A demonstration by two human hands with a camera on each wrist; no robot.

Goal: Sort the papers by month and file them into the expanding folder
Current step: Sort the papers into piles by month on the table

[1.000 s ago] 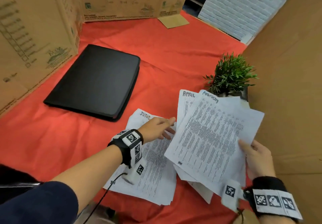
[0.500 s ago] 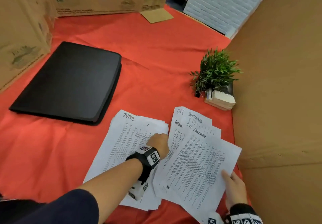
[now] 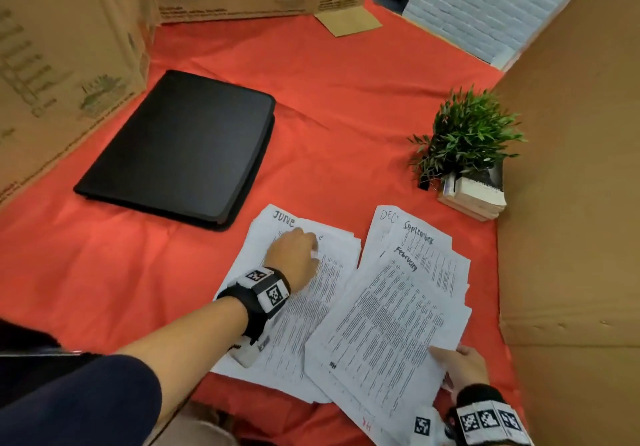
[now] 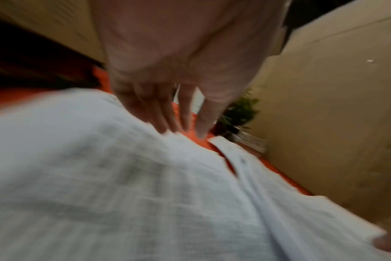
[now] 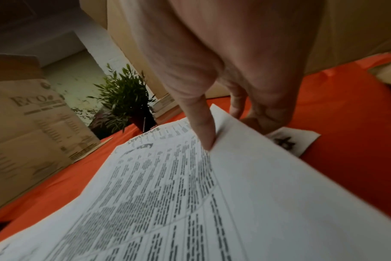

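The black expanding folder (image 3: 176, 147) lies closed on the red cloth, left of middle. Two piles of printed sheets lie in front of it. The left pile (image 3: 311, 314) has a sheet headed JUNE at its top edge. My left hand (image 3: 310, 249) rests flat on this pile near its far edge, its fingers (image 4: 181, 123) straight on the paper. The right pile (image 3: 388, 324) shows February on top, with September and DEC sheets fanned behind. My right hand (image 3: 446, 364) pinches this pile's near right corner, thumb (image 5: 203, 130) on top and fingers underneath.
A small green plant (image 3: 464, 140) stands by a block of stacked books (image 3: 474, 199) just beyond the right pile. A tall cardboard wall (image 3: 571, 185) closes the right side. Printed cardboard boxes (image 3: 62, 64) line the left and back.
My right hand has lowered the February pile from the air onto the cloth. My left hand has moved left and forward from the April sheet onto the June pile.
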